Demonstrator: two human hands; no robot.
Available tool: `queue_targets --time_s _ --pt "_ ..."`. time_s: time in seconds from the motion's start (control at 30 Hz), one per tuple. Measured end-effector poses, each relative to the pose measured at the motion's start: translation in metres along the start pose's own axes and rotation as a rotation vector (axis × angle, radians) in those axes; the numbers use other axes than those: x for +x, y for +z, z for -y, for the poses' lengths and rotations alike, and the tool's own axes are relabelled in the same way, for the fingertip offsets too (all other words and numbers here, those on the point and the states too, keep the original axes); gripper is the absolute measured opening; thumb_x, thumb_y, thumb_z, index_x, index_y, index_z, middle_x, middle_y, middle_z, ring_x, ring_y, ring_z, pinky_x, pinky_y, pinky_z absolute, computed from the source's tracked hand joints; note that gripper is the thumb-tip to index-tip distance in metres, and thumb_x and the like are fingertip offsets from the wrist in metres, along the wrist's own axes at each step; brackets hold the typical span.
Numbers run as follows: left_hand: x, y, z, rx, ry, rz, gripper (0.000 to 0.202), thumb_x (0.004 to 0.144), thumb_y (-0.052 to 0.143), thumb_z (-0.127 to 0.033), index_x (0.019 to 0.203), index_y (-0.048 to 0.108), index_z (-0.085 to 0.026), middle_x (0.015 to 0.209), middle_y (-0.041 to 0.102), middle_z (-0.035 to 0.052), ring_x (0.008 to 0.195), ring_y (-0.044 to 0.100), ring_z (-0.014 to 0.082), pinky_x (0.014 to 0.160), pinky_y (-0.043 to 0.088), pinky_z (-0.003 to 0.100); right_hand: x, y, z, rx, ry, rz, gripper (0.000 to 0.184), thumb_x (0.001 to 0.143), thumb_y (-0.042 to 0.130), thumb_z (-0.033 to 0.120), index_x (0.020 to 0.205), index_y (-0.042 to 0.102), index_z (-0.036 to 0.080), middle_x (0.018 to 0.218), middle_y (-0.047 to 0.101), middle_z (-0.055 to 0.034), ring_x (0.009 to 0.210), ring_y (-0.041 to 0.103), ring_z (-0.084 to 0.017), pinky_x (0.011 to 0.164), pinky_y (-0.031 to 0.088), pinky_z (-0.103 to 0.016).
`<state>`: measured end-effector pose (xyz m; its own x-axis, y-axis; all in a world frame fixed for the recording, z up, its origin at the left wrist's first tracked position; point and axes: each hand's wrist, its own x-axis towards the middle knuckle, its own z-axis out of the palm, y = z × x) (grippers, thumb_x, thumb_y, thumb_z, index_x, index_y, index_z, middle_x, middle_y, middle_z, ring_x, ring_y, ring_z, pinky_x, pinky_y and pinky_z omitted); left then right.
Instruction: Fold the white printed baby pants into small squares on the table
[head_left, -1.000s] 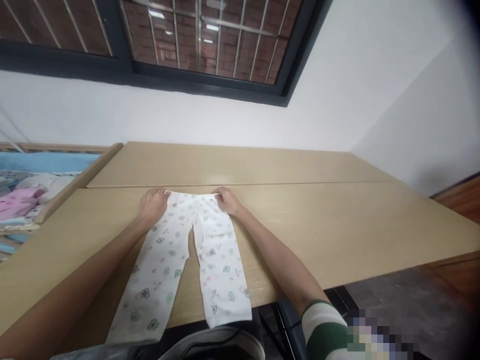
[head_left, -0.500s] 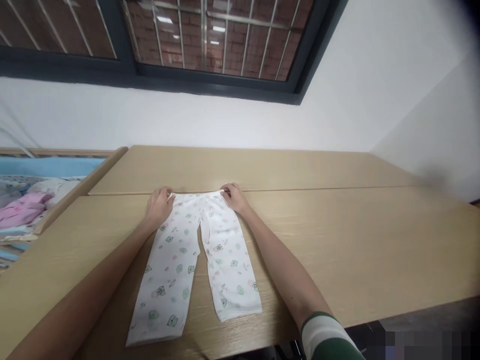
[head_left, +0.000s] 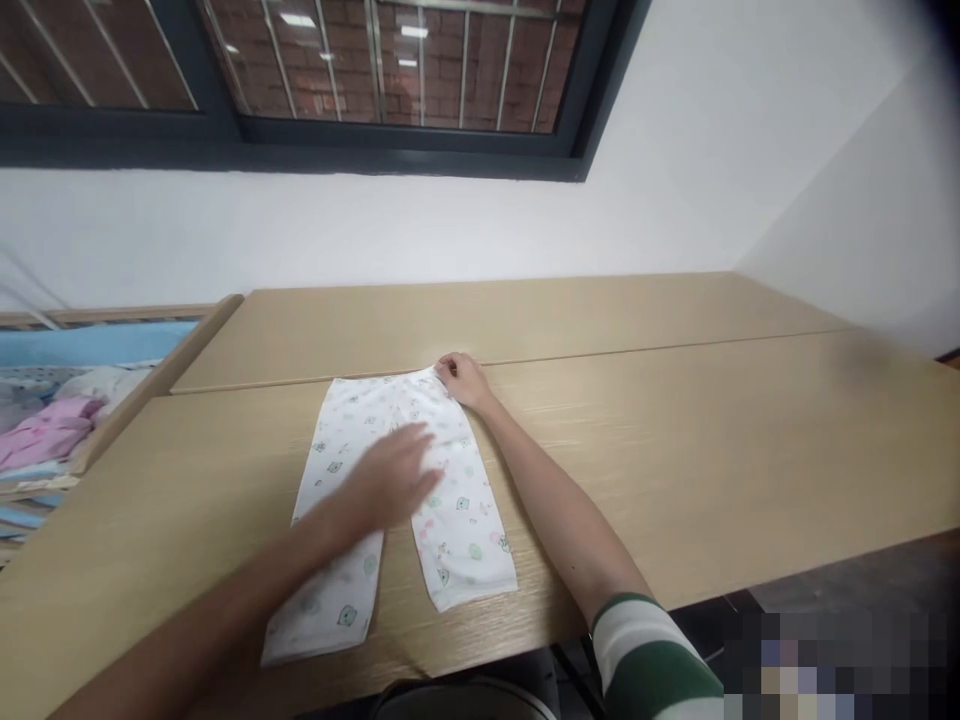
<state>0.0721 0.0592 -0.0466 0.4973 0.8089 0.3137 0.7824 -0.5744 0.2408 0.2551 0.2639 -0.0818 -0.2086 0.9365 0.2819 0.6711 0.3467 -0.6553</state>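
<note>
A pair of small white pants (head_left: 472,530) with green and pink prints lies spread on the wooden table, waistband toward the wall and legs toward me. My right hand (head_left: 463,382) pinches the waistband's right corner between thumb and fingers. Above the crotch of the pants is my left hand (head_left: 394,478), its fingers stretched out and a little blurred, with nothing in it. Whether it touches the cloth I cannot tell. My left forearm covers part of the left pant leg.
The wooden tabletop (head_left: 675,430) reaches a white wall (head_left: 375,230) below a dark-framed, barred window (head_left: 420,160). At the left stands a wooden crib (head_left: 161,385) holding blue bedding and pink cloth (head_left: 49,432). The table's front edge runs near my body.
My left hand has let go of the waistband's left corner and moved right and toward me, over the middle of the pants. My right hand stays on its corner. The view has shifted slightly.
</note>
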Motion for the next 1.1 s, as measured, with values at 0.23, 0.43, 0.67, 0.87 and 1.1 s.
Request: queue_targets --time_s 0.23,0.43,0.67,0.87,1.1 --pt "-0.022 0.029 -0.084 0.142 0.191 0.105 0.055 0.104 0.039 -0.049 0.147 0.048 -0.015 0.156 0.046 0.0217 0.144 0.044 0.0396 0.109 0.044 0.053 -0.007 -0.007 0.004 -0.069 -0.053 0.093 0.034 0.097 0.062 0.041 0.124 0.071 0.023 0.111 0.068 -0.0093 0.106 0.062 -0.023 0.101 0.042 -0.037" --pt "-0.003 0.011 -0.113 0.029 0.275 0.119 0.046 0.101 0.045 -0.056 0.109 0.066 -0.016 0.113 0.067 0.0143 0.106 0.063 0.0299 0.086 0.052 0.044 -0.011 -0.011 0.008 -0.219 -0.096 0.25 0.051 0.099 0.053 0.055 0.143 0.058 0.031 0.124 0.057 -0.0118 0.127 0.051 -0.03 0.112 0.031 -0.05" --pt "0.003 0.031 -0.141 0.018 0.32 0.261 0.046 0.093 0.058 -0.06 0.096 0.068 -0.016 0.087 0.072 0.0084 0.078 0.068 0.026 0.067 0.051 0.038 -0.007 -0.011 0.006 -0.079 -0.021 0.187 0.033 0.1 0.051 0.042 0.123 0.07 0.029 0.118 0.063 -0.0095 0.123 0.055 -0.026 0.112 0.032 -0.046" --pt "0.007 0.033 -0.144 0.039 0.262 0.281 0.024 0.094 0.057 -0.035 0.091 0.071 -0.017 0.082 0.074 0.0092 0.07 0.07 0.0242 0.059 0.047 0.037 -0.005 -0.01 0.001 0.018 -0.024 0.132 0.017 0.094 0.055 0.029 0.098 0.07 0.022 0.1 0.072 -0.0034 0.096 0.065 -0.019 0.092 0.046 -0.033" --pt "0.0 0.014 -0.148 0.049 0.134 0.455 0.03 0.088 0.061 -0.04 0.081 0.076 -0.015 0.074 0.075 0.0164 0.062 0.07 0.0286 0.056 0.048 0.041 -0.004 -0.004 -0.008 0.127 -0.002 0.109 0.012 0.091 0.054 0.023 0.093 0.066 0.022 0.091 0.073 0.0 0.083 0.066 -0.015 0.081 0.048 -0.026"
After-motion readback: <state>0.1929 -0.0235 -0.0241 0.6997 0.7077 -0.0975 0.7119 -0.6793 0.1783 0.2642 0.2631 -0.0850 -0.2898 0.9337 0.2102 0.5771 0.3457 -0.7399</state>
